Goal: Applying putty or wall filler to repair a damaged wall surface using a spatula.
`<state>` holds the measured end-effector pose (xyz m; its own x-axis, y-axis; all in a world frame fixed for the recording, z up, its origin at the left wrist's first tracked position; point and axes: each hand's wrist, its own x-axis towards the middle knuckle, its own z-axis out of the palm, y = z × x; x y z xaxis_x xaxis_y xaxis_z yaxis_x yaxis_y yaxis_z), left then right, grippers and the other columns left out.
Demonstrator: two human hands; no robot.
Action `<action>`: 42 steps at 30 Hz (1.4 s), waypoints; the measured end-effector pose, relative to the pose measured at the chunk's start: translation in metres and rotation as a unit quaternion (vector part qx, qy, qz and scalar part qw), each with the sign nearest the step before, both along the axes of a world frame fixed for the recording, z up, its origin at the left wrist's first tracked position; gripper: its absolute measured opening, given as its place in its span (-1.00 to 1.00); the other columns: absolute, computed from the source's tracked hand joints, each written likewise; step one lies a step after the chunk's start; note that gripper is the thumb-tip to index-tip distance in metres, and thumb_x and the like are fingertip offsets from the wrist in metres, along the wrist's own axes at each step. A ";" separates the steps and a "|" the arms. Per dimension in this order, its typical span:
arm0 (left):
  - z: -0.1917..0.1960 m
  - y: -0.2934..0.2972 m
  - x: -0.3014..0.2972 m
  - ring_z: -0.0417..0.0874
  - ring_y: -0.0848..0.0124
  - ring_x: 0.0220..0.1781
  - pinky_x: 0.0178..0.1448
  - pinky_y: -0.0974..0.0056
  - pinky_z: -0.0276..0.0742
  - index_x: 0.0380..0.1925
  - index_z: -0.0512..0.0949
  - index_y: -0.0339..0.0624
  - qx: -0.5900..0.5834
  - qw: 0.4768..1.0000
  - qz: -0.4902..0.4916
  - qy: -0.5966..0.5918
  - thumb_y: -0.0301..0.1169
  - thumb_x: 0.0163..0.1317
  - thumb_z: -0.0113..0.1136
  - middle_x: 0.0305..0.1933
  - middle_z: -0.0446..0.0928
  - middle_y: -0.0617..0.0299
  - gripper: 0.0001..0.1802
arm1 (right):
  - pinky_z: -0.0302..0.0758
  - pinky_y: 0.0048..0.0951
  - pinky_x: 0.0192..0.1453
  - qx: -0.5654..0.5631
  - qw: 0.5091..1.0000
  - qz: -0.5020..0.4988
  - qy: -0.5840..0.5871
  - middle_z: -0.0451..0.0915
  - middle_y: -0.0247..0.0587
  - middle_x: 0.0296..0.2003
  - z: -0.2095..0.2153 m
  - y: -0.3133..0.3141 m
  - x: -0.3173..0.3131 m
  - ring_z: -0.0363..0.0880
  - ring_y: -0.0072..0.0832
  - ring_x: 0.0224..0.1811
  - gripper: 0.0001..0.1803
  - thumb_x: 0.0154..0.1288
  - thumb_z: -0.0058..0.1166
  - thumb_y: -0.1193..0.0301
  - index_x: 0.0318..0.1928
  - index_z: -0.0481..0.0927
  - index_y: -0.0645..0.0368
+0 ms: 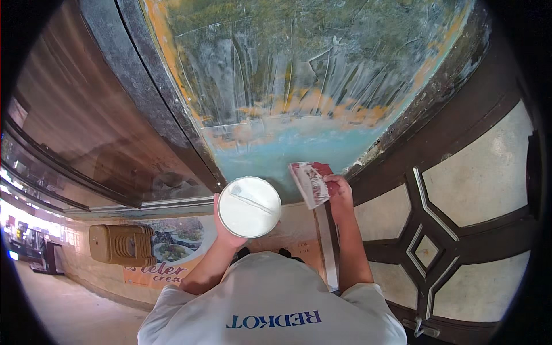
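The round tub of white paste sits in the left hand, whose fingers wrap under it, just below the bottom edge of the old wall patch. The right hand has its fingers shut tight on a wide scraper, touching the blue bottom part of the wall. The tub looks full, so it could tip and spill if the hand tilts. Paste could also drip off the scraper.

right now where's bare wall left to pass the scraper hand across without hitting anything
Bare room lies above the right hand and its red-handled scraper: the blue and orange wall panel, between the dark frame strip and the brown door. It is crowded low down beside the white tub in the left hand.
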<state>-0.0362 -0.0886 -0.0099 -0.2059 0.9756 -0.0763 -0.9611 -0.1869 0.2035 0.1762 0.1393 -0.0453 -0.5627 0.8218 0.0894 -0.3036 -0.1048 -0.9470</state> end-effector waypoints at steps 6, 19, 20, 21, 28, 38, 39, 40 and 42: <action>-0.009 0.004 0.009 0.24 -0.20 0.57 0.49 -0.55 0.17 0.55 0.20 0.17 0.014 0.999 0.012 -0.030 0.45 0.35 -0.25 0.62 0.19 0.07 -0.07 | 0.50 -0.60 -0.02 0.072 0.988 0.103 -0.088 0.54 -0.37 0.01 0.056 -0.009 0.007 0.50 -0.67 -0.05 -0.64 0.42 0.00 0.67 0.18 0.52 0.18; -0.008 0.002 0.022 0.26 -0.24 0.55 0.44 -0.60 0.19 0.55 0.20 0.09 0.003 0.998 0.063 0.002 0.49 0.31 -0.23 0.61 0.19 0.02 -0.01 | 0.73 -0.40 -0.07 -0.071 0.994 -0.029 0.081 0.50 -0.15 0.29 0.022 0.040 -0.002 0.62 -0.37 0.15 -0.21 0.45 0.08 0.61 0.56 0.04 0.02; -0.009 0.003 0.022 0.26 -0.25 0.55 0.44 -0.60 0.20 0.55 0.21 0.09 0.001 0.998 0.056 -0.002 0.49 0.31 -0.22 0.61 0.19 0.02 -0.01 | 0.74 -0.38 -0.07 -0.101 0.988 -0.016 0.114 0.50 -0.17 0.28 0.017 0.043 -0.004 0.64 -0.36 0.12 -0.23 0.44 0.08 0.61 0.55 0.06 0.00; -0.009 0.004 0.022 0.26 -0.25 0.55 0.44 -0.60 0.20 0.55 0.21 0.09 0.000 0.999 0.053 0.000 0.49 0.31 -0.22 0.61 0.19 0.02 -0.01 | 0.75 -0.36 -0.06 -0.130 0.981 -0.002 0.147 0.51 -0.18 0.26 0.013 0.046 -0.004 0.66 -0.34 0.10 -0.25 0.44 0.08 0.61 0.53 0.08 -0.01; -0.004 0.005 0.030 0.24 -0.20 0.57 0.43 -0.67 0.12 0.55 0.22 0.26 -0.040 0.997 0.058 0.038 0.45 0.32 -0.16 0.63 0.17 0.09 -0.10 | 0.71 -0.28 0.00 -0.132 0.966 -0.061 0.213 0.56 -0.24 0.17 -0.005 0.085 -0.009 0.69 -0.41 0.00 -0.48 0.54 0.03 0.47 0.40 0.22 -0.02; -0.017 0.016 0.025 0.28 -0.14 0.56 0.55 -0.36 0.20 0.53 0.27 0.10 -0.036 0.996 0.074 0.027 0.40 0.39 -0.20 0.60 0.23 0.09 -0.11 | 0.59 -0.20 0.20 -0.162 0.943 -0.098 0.275 0.50 -0.31 0.28 -0.013 0.137 -0.036 0.57 -0.42 0.21 -0.50 0.57 -0.01 0.45 0.42 0.28 -0.14; -0.019 0.017 0.025 0.28 -0.14 0.56 0.55 -0.36 0.20 0.53 0.27 0.10 -0.048 0.995 0.081 0.027 0.39 0.39 -0.20 0.60 0.23 0.09 -0.12 | 0.60 -0.22 0.19 -0.159 0.941 -0.116 0.277 0.50 -0.32 0.28 -0.012 0.139 -0.039 0.58 -0.42 0.20 -0.51 0.58 0.00 0.43 0.42 0.28 -0.13; -0.022 0.018 0.025 0.28 -0.14 0.56 0.55 -0.36 0.20 0.53 0.27 0.10 -0.049 0.995 0.081 0.027 0.39 0.39 -0.20 0.60 0.23 0.09 -0.12 | 0.60 -0.22 0.19 -0.160 0.940 -0.116 0.277 0.50 -0.32 0.28 -0.012 0.141 -0.044 0.58 -0.42 0.20 -0.51 0.58 0.00 0.43 0.42 0.28 -0.13; -0.024 0.020 0.024 0.28 -0.13 0.56 0.56 -0.36 0.19 0.53 0.27 0.11 -0.075 0.991 0.103 0.050 0.38 0.40 -0.21 0.60 0.23 0.09 -0.13 | 0.66 -0.29 0.05 -0.174 0.948 -0.198 0.178 0.60 -0.29 0.14 -0.011 0.145 -0.052 0.67 -0.45 0.03 -0.59 0.59 0.04 0.32 0.35 0.33 -0.07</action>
<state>-0.0120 -0.0682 -0.0334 -0.4136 0.8912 -0.1866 -0.8791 -0.3376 0.3364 0.1243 0.2843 -0.0567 -0.1895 0.9768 -0.1000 -0.6777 -0.2038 -0.7065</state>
